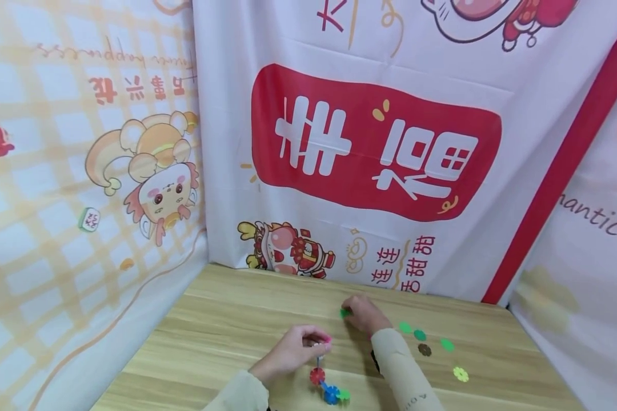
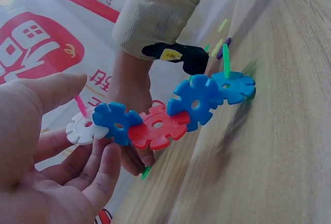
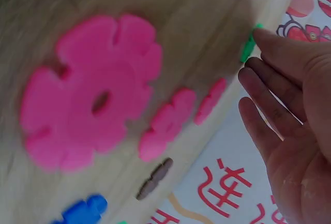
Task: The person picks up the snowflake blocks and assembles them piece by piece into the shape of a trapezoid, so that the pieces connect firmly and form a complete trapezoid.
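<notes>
My left hand [image 1: 295, 349] holds one end of a chain of slotted, flower-shaped plastic discs. In the left wrist view the chain runs from a pink disc [image 2: 80, 105] by the thumb and a white disc [image 2: 77, 131] over the fingers. It continues through a blue disc [image 2: 109, 118], a red disc [image 2: 142, 137] and two more blue ones to an upright green disc [image 2: 226, 61]. Near the table's far side, my right hand [image 1: 364, 315] pinches a loose green disc [image 3: 249, 47] at its fingertips, close to the wood.
Loose discs lie right of my right forearm: several green ones, a brown disc [image 1: 424, 350] and a yellow disc [image 1: 460, 374]. Pink discs [image 3: 72, 87] lie on the table [image 3: 207, 6] in the right wrist view. Printed cloth [image 1: 226, 142] hangs behind the table.
</notes>
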`<state>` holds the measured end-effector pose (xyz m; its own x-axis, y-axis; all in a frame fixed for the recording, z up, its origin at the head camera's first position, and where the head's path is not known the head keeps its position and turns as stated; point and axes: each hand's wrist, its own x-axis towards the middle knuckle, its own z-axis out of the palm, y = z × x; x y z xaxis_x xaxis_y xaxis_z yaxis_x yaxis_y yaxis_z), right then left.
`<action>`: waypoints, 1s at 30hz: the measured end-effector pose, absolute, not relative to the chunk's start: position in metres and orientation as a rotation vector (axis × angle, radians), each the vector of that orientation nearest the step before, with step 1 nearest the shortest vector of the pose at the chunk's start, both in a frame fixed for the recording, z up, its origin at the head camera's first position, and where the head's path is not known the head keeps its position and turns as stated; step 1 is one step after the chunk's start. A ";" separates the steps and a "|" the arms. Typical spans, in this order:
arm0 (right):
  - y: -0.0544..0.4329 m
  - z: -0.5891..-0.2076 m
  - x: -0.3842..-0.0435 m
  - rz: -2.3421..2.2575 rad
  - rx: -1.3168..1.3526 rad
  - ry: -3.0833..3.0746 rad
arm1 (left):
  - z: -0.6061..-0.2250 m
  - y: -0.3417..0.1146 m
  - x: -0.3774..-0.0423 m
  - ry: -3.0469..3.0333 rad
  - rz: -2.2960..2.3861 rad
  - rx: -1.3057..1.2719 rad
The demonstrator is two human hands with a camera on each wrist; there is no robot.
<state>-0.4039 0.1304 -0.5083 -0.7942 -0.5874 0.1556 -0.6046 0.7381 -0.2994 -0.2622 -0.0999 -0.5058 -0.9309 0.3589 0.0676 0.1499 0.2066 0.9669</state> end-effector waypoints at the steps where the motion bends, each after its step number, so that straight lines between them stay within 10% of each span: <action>1: 0.131 -0.511 -0.404 0.517 0.996 -2.862 | -0.506 -0.099 -0.261 2.308 1.808 0.497; 30: 0.166 -0.473 -0.363 1.048 1.004 -2.965 | -0.506 -0.097 -0.260 2.296 1.785 0.487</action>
